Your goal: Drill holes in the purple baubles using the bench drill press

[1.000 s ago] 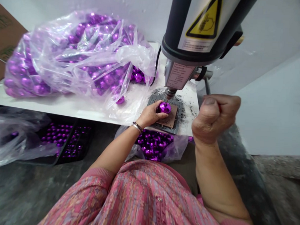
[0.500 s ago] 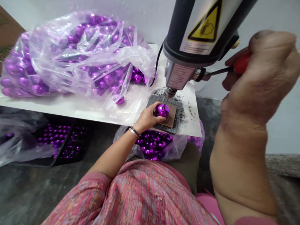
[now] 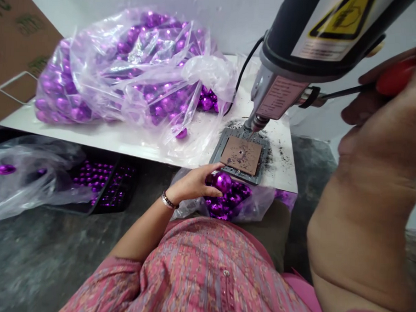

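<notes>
My left hand (image 3: pixel 196 183) is below the table's front edge, its thumb and fingers spread. A shiny purple ball (image 3: pixel 223 181) lies between its fingertips, over a plastic bag of purple balls (image 3: pixel 226 203); a gap shows between index finger and ball. My right hand (image 3: pixel 392 118), large and close on the right, wraps round the red knob (image 3: pixel 397 77) of the drill press lever (image 3: pixel 348 91). Under the drill press (image 3: pixel 276 92), the thin bit points down at a brown square plate (image 3: pixel 244 156) with a small hole, set on the grey base (image 3: pixel 219 152).
A large clear bag of purple balls (image 3: pixel 129 74) covers much of the white table (image 3: pixel 126 141). One loose ball (image 3: pixel 181 133) lies by its mouth. Dark shavings surround the base. At left are a cardboard box (image 3: pixel 23 37) and, below, a dark crate (image 3: pixel 99 202) of purple balls.
My left hand has brought the purple ball off the brown plate, down towards me, and its fingers have spread. My right hand still grips the lever knob. The view has shifted.
</notes>
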### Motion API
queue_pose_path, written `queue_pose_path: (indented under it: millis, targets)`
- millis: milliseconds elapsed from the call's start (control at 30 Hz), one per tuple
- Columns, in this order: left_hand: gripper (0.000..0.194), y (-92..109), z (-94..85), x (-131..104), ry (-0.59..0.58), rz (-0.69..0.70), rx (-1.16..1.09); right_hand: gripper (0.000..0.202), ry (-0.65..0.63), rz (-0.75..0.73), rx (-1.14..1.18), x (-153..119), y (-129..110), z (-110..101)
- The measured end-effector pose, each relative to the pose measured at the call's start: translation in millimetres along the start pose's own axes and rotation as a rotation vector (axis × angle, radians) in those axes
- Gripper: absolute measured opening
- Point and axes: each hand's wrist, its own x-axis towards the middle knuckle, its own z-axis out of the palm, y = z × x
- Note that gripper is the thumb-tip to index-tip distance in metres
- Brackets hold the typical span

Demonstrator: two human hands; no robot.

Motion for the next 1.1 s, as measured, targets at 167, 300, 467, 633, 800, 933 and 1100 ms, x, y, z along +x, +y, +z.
queue_pose_path:
  millis: [167,300,467,633,800,933,1100]
  targets:
    - [0.044,-5,-36.7,18,0.314,-0.137,0.238,0.035,0.035,0.096,0.044,-6,5,-6]
    - [0.044,-8,-74.2,49,0.6,-0.264,0.533,0.037,0.021,0.058,0.06,-11,1,-9]
    - [0.046,-1,-105.3,64,0.611,-0.376,0.764,0.041,-0.028,0.023,-0.022,-16,-2,-12]
    - [0.04,-3,-115.0,73,0.44,-0.392,0.919,0.041,-0.021,-0.007,-0.036,-15,2,-13]
    - [0.061,-18,-113.2,71,0.496,-0.273,0.683,0.045,-0.033,-0.025,-0.066,-17,1,-14]
    - [0.06,-8,-99.5,55,0.511,-0.102,-0.049,0.048,-0.028,-0.063,-0.06,-19,0,-13]
    - [0.062,14,-63.9,44,0.291,-0.184,-0.674,0.041,-0.063,-0.067,-0.018,-20,-3,-11]
